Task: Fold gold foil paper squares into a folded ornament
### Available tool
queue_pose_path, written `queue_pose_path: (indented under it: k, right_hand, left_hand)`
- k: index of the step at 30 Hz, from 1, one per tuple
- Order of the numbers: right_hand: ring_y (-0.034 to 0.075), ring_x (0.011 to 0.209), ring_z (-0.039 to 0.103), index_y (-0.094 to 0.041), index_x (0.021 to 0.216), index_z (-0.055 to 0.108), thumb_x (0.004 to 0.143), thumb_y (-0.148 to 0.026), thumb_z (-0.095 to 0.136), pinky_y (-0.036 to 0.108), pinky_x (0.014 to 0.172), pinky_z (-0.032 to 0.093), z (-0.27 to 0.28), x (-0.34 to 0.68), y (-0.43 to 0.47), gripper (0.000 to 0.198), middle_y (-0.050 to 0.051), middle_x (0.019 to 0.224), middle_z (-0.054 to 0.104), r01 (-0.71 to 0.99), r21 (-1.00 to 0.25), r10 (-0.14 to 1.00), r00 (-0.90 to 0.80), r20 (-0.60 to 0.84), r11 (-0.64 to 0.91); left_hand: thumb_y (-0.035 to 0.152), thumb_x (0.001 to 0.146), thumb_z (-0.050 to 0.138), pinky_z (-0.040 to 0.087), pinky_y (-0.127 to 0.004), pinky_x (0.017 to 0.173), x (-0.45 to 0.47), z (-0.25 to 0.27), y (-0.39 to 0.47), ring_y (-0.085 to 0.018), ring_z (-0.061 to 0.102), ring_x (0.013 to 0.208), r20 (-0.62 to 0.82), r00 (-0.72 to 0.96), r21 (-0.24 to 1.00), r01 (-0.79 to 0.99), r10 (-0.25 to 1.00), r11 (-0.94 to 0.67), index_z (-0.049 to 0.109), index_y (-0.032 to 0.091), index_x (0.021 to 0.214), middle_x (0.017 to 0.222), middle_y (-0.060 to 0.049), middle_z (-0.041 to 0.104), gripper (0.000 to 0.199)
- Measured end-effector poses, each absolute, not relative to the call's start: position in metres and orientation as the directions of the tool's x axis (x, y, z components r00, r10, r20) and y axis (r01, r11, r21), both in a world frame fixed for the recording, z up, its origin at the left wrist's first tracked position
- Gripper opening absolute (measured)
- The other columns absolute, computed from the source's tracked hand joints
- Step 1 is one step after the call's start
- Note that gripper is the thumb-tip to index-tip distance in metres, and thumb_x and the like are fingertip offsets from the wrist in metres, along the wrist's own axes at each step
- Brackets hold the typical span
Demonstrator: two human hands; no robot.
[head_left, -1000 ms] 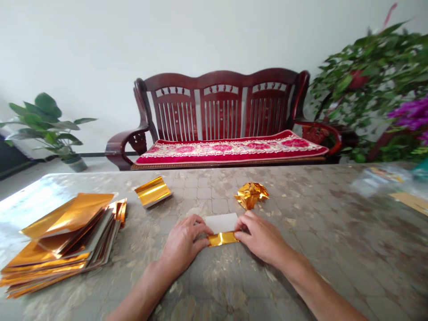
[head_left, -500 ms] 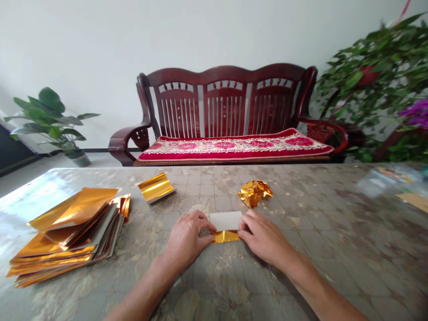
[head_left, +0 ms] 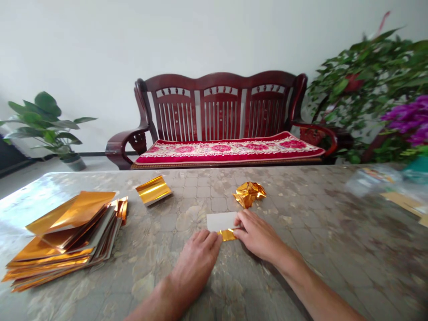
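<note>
A sheet of gold foil paper lies on the table in front of me, white side up, its near edge folded over into a gold strip. My right hand pinches the right end of that strip between thumb and fingers. At the strip's left end, my left hand has its fingers closed together and pressed down on the gold fold; its thumb is mostly hidden. Just beyond the sheet sits a folded, crinkled gold foil piece. A separate gold foil sheet lies farther left, slightly curled.
A thick stack of gold foil paper stands on the patterned table at left. Clear plastic wrapping and brown card lie at right. Behind the table are a wooden bench and potted plants.
My left hand has shifted from the sheet's left side to the near fold, with its fingers now drawn together. My right hand still pinches the right end. The view has shifted slightly.
</note>
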State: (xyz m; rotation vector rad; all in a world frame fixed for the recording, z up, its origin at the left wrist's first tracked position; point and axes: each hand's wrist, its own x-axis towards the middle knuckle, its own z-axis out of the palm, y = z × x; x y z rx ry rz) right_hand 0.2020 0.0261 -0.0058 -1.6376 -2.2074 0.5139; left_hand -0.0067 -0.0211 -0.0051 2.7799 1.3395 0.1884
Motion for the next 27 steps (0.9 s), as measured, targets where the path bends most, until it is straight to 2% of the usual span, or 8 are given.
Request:
queue_pose_path:
  k: [4,9,12,16,21,27]
  right_hand:
    - [0.016,0.086,0.057,-0.022,0.087,0.056,0.084,-0.018,0.053,0.025,0.071,0.034,-0.005,0.207,0.029,0.006,0.0,0.092,0.062,0.836,-0.48,0.959,-0.279,0.048,0.268]
    - [0.015,0.088,0.059,-0.022,0.089,0.063,0.085,-0.012,0.045,0.024,0.075,0.037,-0.007,0.217,0.035,0.021,0.001,0.094,0.063,0.788,-0.545,0.95,-0.308,0.054,0.286]
    - [0.015,0.089,0.06,-0.022,0.088,0.067,0.084,-0.01,0.042,0.024,0.076,0.037,-0.009,0.218,0.036,0.027,0.001,0.095,0.063,0.778,-0.564,0.954,-0.292,0.063,0.275]
    - [0.014,0.087,0.061,-0.024,0.085,0.069,0.077,-0.005,0.043,0.023,0.071,0.036,-0.009,0.215,0.033,0.033,-0.001,0.094,0.064,0.801,-0.547,0.965,-0.255,0.055,0.243]
    - [0.014,0.087,0.061,-0.025,0.076,0.072,0.07,-0.003,0.045,0.024,0.072,0.036,-0.007,0.209,0.029,0.036,-0.001,0.09,0.066,0.789,-0.553,0.959,-0.274,0.075,0.269]
    - [0.015,0.085,0.061,-0.026,0.069,0.074,0.066,-0.004,0.046,0.025,0.076,0.039,-0.011,0.201,0.027,0.036,-0.001,0.082,0.067,0.73,-0.579,0.926,-0.351,0.137,0.363]
  left_hand:
    - [0.004,0.09,0.045,0.049,-0.039,0.094,-0.003,-0.012,-0.032,-0.024,0.058,0.105,0.099,0.581,0.04,0.809,0.808,-0.586,0.057,0.018,0.126,0.115,-0.01,0.063,0.04]
    - [0.004,0.09,0.048,0.05,-0.038,0.094,-0.005,-0.015,-0.034,-0.025,0.059,0.108,0.105,0.583,0.011,0.809,0.805,-0.588,0.056,0.018,0.127,0.122,-0.011,0.063,0.041]
    - [0.006,0.091,0.05,0.05,-0.036,0.094,-0.008,-0.013,-0.029,-0.023,0.06,0.105,0.107,0.58,0.043,0.809,0.808,-0.586,0.055,0.021,0.128,0.124,-0.008,0.063,0.039]
    - [0.01,0.094,0.05,0.05,-0.035,0.091,-0.01,-0.008,-0.02,-0.021,0.06,0.102,0.165,0.521,0.111,0.834,0.837,-0.541,0.057,0.025,0.123,0.124,-0.004,0.063,0.034]
    - [0.02,0.094,0.055,0.049,-0.038,0.086,-0.008,-0.002,-0.011,-0.023,0.058,0.098,0.229,0.51,0.122,0.83,0.829,-0.544,0.049,0.025,0.135,0.119,-0.004,0.065,0.042]
    - [0.017,0.096,0.051,0.044,-0.034,0.08,-0.017,-0.007,-0.005,-0.02,0.058,0.093,0.364,0.559,0.122,0.764,0.745,-0.633,0.061,0.029,0.115,0.111,-0.001,0.067,0.025]
